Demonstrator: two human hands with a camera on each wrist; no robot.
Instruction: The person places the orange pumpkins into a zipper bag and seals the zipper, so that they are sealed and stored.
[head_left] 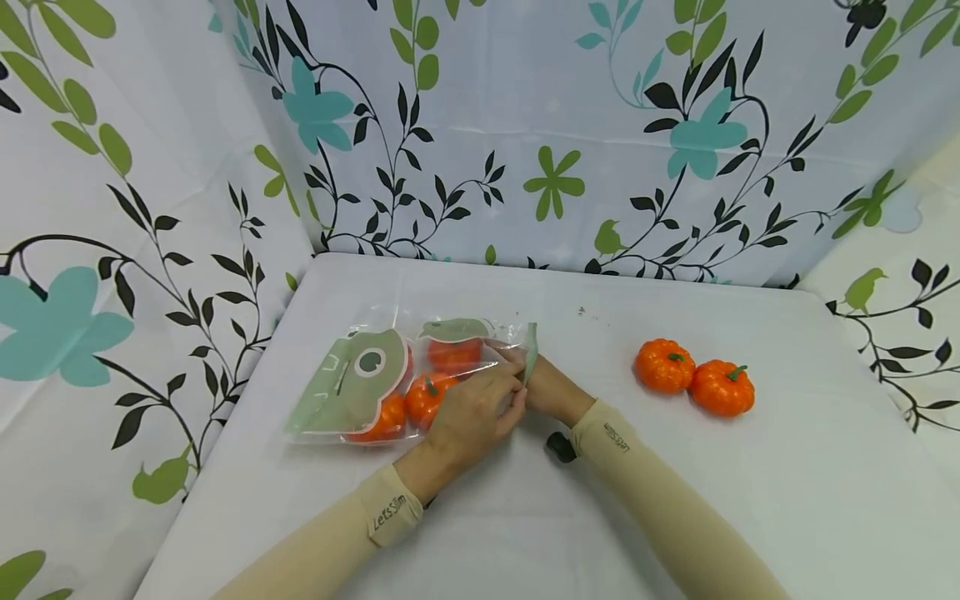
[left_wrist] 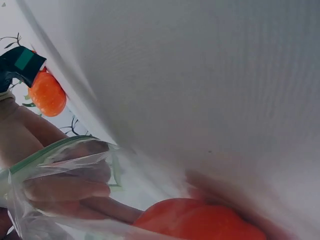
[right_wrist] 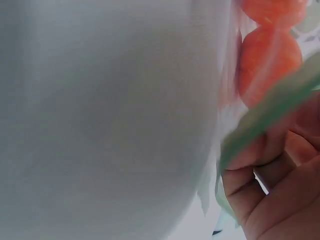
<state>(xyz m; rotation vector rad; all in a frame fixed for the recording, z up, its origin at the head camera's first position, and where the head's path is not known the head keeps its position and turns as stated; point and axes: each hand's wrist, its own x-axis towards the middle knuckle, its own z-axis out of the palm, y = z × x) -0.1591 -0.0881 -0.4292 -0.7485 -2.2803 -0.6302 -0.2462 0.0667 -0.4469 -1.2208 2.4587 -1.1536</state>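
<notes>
A clear zip bag [head_left: 367,392] with a green cartoon animal print lies on the table, its open end toward the right. Small orange pumpkins show through its plastic, one at the front [head_left: 384,421], one in the middle [head_left: 429,398] and one farther back [head_left: 453,356]. My left hand [head_left: 472,417] pinches the bag's edge by the green zip strip [right_wrist: 270,112]. Through the opening reaches my right hand [head_left: 551,387], its fingers inside the bag. In the left wrist view those fingers [left_wrist: 70,190] look extended, the tips near a pumpkin [left_wrist: 195,220].
Two more orange pumpkins, one on the left [head_left: 664,366] and one on the right [head_left: 722,388], sit side by side right of my hands. The white table [head_left: 480,292] ends at a patterned curtain [head_left: 480,125] behind and at the sides.
</notes>
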